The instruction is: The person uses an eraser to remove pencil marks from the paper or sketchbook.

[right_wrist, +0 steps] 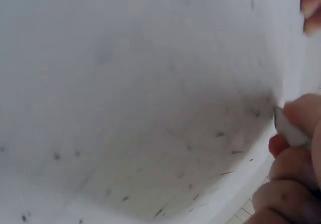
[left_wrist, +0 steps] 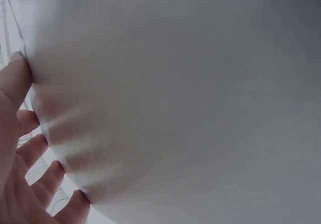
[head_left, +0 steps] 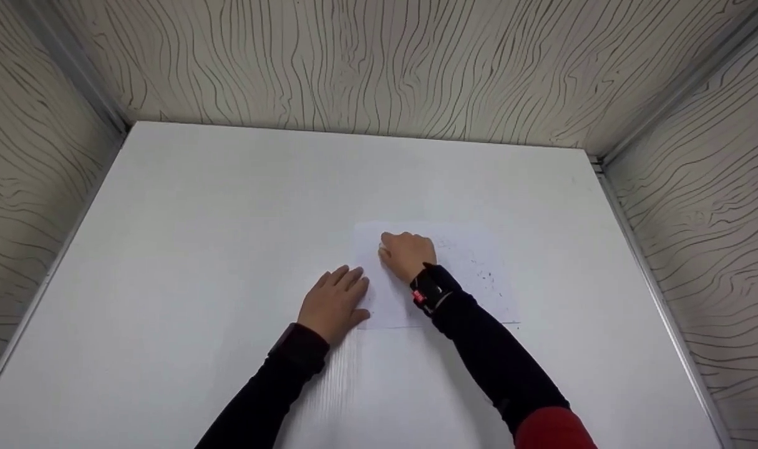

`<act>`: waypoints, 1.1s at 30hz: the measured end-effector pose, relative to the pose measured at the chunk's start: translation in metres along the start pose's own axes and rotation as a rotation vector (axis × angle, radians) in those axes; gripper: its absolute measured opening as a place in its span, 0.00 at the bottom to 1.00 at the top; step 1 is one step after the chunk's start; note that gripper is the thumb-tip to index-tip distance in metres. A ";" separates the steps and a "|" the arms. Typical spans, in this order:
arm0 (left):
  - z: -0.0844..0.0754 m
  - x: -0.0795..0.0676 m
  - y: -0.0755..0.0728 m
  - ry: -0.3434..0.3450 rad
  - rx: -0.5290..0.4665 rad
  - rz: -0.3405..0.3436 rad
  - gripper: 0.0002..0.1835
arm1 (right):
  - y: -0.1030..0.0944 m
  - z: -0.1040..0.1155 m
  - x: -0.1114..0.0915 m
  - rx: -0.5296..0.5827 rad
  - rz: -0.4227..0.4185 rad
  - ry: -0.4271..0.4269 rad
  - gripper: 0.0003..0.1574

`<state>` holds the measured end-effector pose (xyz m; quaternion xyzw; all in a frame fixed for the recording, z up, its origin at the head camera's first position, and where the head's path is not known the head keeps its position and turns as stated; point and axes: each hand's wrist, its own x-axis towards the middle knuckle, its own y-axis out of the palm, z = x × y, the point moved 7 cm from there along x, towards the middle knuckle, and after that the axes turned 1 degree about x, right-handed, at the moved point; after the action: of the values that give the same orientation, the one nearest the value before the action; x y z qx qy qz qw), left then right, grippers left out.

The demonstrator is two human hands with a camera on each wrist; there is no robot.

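Ok so your right hand (head_left: 410, 254) is around 10 o'clock on the white sheet (head_left: 391, 299), thumb and fingers pinching a small white piece (right_wrist: 291, 129), tip right at the paper. Your left hand (head_left: 335, 305) is at 9 o'clock, fingers fairly straight, slightly apart, fingertips on the sheet's edge. Dark specks (head_left: 488, 277) sit near 3 o'clock. Sheet's flat on the white table (head_left: 229, 218).

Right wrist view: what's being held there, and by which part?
A small white piece, perhaps an eraser; the right hand pinches it behind its exposed end, which points at the marked paper.
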<state>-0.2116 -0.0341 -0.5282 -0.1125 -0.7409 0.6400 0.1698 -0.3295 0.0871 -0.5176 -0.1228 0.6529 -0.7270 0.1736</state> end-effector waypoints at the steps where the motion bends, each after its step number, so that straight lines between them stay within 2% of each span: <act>1: 0.000 0.000 0.000 -0.002 0.000 0.005 0.32 | 0.000 0.000 0.000 0.009 0.003 -0.004 0.18; 7: -0.004 0.003 -0.004 0.008 -0.008 -0.010 0.31 | -0.008 -0.021 0.003 0.013 -0.046 0.131 0.17; 10: -0.006 0.003 -0.003 0.005 -0.019 -0.004 0.31 | -0.007 -0.026 0.000 0.046 -0.007 0.144 0.15; 15: -0.011 0.002 -0.003 -0.016 -0.110 0.020 0.26 | -0.005 -0.031 -0.010 0.117 0.023 0.132 0.16; 19: -0.013 0.006 -0.013 -0.027 -0.154 -0.072 0.19 | -0.006 -0.036 -0.019 0.140 0.026 0.149 0.16; 22: -0.012 0.016 -0.018 -0.048 -0.139 -0.098 0.22 | -0.006 -0.037 -0.024 0.154 0.050 0.155 0.16; 24: -0.012 0.025 -0.017 -0.067 -0.107 -0.064 0.29 | -0.006 -0.036 -0.027 0.159 0.052 0.158 0.17; 27: -0.009 0.034 -0.009 -0.092 -0.073 0.029 0.37 | -0.003 -0.031 -0.032 0.162 0.066 0.150 0.17; 33: -0.004 0.030 0.005 -0.101 -0.014 0.121 0.42 | 0.001 -0.021 -0.044 0.165 0.088 0.125 0.17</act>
<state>-0.2381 -0.0180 -0.5291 -0.1259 -0.7449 0.6487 0.0922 -0.2973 0.1241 -0.5187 -0.0338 0.6050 -0.7764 0.1736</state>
